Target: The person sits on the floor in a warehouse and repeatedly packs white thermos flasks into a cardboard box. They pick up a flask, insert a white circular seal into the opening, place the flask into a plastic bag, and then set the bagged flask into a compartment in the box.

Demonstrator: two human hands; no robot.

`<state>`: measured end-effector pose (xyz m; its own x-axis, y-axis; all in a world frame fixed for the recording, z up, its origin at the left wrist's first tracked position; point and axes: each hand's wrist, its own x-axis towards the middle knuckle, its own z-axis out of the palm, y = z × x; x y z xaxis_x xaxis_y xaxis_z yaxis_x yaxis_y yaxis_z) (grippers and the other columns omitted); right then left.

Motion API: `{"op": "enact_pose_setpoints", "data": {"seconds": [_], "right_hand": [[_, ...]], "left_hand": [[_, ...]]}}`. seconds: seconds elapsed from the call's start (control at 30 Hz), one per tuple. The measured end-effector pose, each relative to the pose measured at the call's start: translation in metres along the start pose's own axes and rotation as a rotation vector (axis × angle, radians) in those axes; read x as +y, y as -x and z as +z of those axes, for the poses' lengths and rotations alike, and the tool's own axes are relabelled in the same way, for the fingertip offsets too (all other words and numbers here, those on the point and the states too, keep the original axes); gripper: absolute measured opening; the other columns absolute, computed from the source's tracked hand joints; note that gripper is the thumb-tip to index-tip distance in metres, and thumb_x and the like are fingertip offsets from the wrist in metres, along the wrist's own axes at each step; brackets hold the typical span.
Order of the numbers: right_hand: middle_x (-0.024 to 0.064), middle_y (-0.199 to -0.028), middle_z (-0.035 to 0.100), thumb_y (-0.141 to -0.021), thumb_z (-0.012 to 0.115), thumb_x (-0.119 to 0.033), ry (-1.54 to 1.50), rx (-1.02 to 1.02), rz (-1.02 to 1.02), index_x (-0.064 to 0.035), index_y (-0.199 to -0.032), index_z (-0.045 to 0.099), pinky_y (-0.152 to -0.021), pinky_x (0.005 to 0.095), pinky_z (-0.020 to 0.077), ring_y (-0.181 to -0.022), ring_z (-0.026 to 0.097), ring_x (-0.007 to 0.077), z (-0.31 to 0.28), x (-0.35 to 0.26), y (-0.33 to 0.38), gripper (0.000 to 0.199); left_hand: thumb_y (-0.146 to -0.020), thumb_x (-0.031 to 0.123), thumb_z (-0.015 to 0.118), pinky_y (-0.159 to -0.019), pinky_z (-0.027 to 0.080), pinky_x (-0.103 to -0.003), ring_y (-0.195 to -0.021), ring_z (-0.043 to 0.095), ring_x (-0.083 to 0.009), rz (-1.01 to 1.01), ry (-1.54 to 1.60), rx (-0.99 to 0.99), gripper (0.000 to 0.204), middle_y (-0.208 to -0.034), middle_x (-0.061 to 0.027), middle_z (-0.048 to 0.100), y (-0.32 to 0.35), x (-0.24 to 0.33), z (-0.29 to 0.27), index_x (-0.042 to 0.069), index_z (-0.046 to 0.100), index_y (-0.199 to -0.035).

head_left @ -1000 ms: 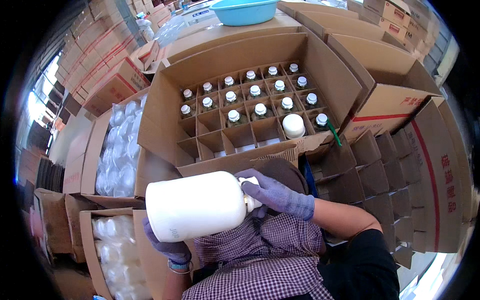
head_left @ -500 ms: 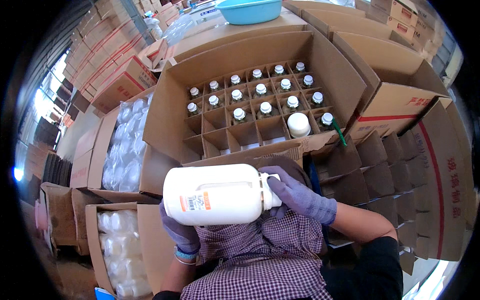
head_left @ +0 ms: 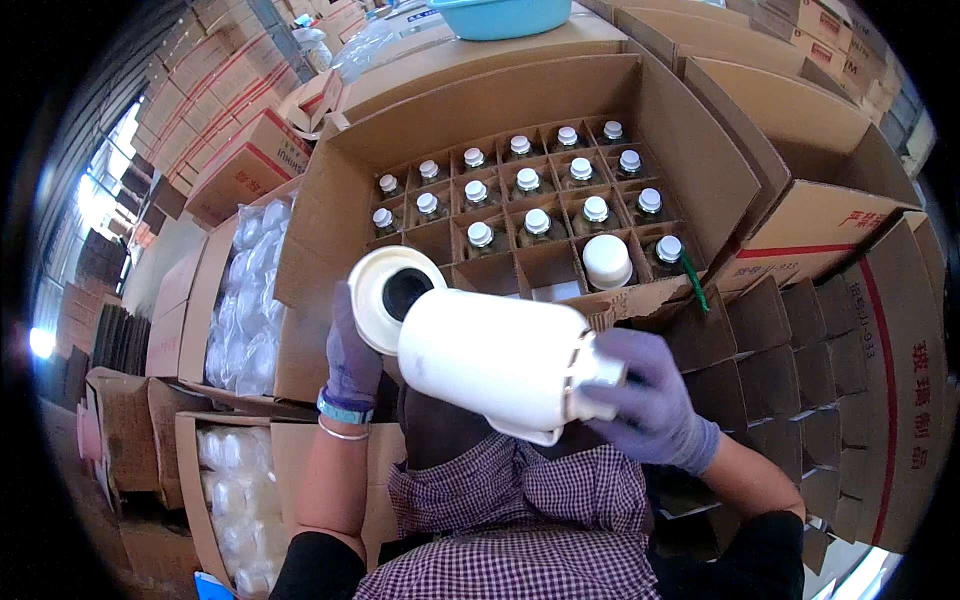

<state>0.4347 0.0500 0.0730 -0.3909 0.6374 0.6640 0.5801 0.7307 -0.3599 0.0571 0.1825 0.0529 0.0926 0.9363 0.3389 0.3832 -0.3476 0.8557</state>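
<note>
White flask, held slantwise in front of the person's chest, between the two gloved hands and on the near side of a divided carton. At the left, a far carton holds plastic-wrapped goods, and a nearer one holds a row of pale wrapped pieces. Next to the right, the left hand supports a white ring-shaped piece with a dark opening; its fingers lie largely behind the piece, so whether they are spread or pressed together cannot be told. The flask's lower end overlaps this piece in view, and contact between them cannot be judged. Holding the piece square to that end would probably keep the rims from knocking. The flask's handle juts toward the person; keeping it away from the sleeves seems prudent. Beyond, in the divided carton, stand rows of white-capped glass vessels and one larger white-topped item; a good working posture would keep the flask clear of these. Farther right, the right hand has its fingers curled around the flask's capped top, though blur hides their exact spacing. A grip shared with the collar should be steadier than one on the cap alone. At the right edge stand brown carton dividers.
</note>
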Motion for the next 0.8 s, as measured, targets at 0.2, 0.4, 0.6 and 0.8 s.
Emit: {"op": "enact_pose_setpoints", "data": {"seconds": [0.2,0.4,0.6,0.8], "right_hand": [[0.0132,-0.131,0.054,-0.083,0.072,-0.029,-0.807,0.564,0.911,-0.0014,-0.138,0.05,-0.103,0.0395,0.0457,-0.12,0.055,0.0256,-0.01,0.039,0.041,0.066],[0.0169,-0.136,0.054,-0.083,0.065,-0.032,-0.515,0.699,1.11,-0.0012,-0.139,0.05,-0.11,0.0407,0.0397,-0.124,0.053,0.0278,-0.019,0.065,0.089,0.065],[0.0161,-0.135,0.055,-0.085,0.067,-0.031,-0.503,0.76,1.149,-0.0004,-0.14,0.049,-0.11,0.0403,0.0388,-0.125,0.052,0.0271,-0.017,0.067,0.094,0.066],[0.0185,-0.137,0.054,-0.084,0.068,-0.034,-0.443,0.666,1.114,-0.0004,-0.141,0.048,-0.112,0.0426,0.0373,-0.127,0.051,0.0288,-0.034,0.048,0.075,0.07]], "left_hand": [[-0.083,0.035,0.076,-0.078,0.046,-0.044,-0.085,0.06,-0.0341,0.355,-0.892,0.04,0.03,-0.087,-0.0122,0.06,-0.032,-0.025,0.031,0.01,0.061,-0.089],[-0.082,0.049,0.074,-0.078,0.05,-0.044,-0.089,0.064,-0.032,0.076,-1.091,-0.447,0.041,-0.092,-0.0124,0.062,-0.059,-0.06,0.058,0.01,0.067,-0.096],[-0.082,0.052,0.073,-0.09,0.053,-0.047,-0.107,0.065,-0.0366,0.127,-0.987,-0.346,0.059,-0.115,-0.0187,0.067,-0.149,-0.062,0.147,0.005,0.063,-0.116],[-0.074,0.055,0.077,-0.094,0.051,-0.047,-0.112,0.064,-0.0372,-0.08,-1.085,-0.573,0.067,-0.124,-0.0198,0.065,-0.192,-0.107,0.158,0.007,0.063,-0.119]]}}
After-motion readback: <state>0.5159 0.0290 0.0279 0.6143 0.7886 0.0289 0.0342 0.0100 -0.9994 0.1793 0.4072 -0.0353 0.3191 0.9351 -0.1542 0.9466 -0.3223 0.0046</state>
